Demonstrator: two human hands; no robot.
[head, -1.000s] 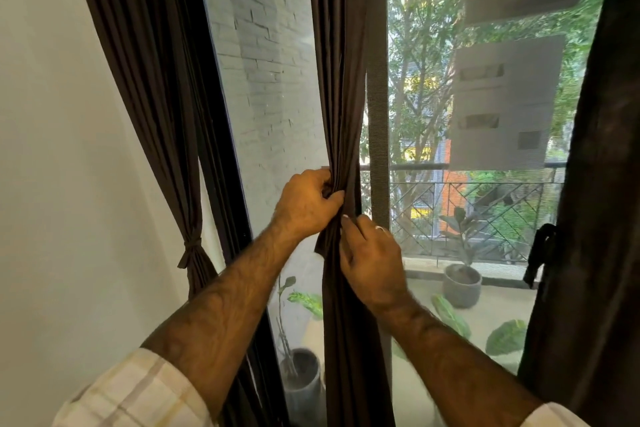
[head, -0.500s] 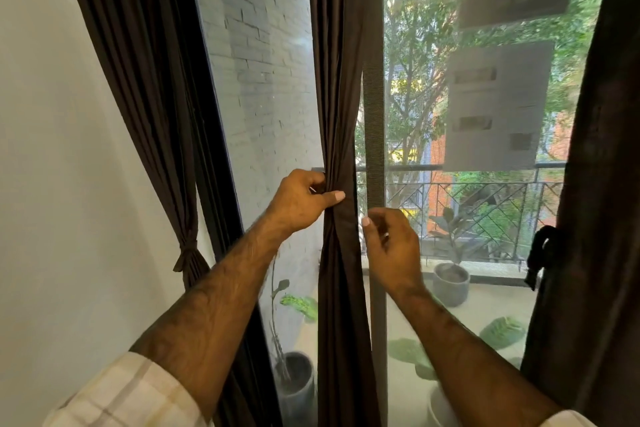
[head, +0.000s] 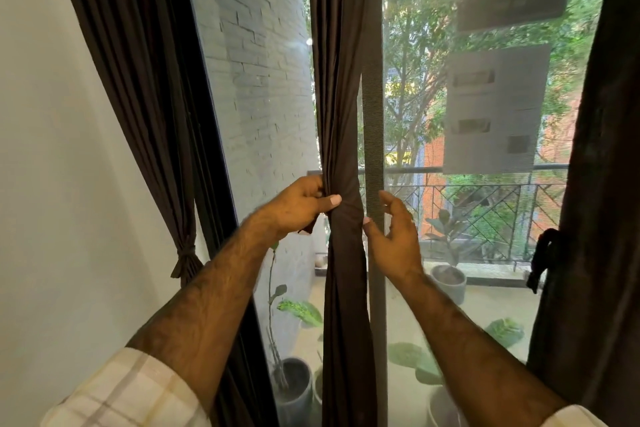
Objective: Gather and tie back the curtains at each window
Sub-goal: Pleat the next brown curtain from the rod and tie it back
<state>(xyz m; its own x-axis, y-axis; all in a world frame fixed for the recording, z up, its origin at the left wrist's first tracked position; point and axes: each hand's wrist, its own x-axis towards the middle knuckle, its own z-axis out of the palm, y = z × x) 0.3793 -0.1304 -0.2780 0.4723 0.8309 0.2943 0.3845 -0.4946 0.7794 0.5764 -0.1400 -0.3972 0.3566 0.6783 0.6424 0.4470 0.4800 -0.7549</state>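
At the left of the frame the left curtain (head: 138, 114) already hangs cinched by its tie (head: 186, 251). We hold the middle curtain (head: 337, 114), gathered at frame centre: our left hand (head: 299, 203) pinches the bunch, while our right hand (head: 393, 236) hovers just beside it, fingers spread and loose. No tie shows around it yet. The right curtain (head: 602, 184) hangs at the right edge with a dark loop (head: 543, 253) on it; whether it is tied, we cannot tell.
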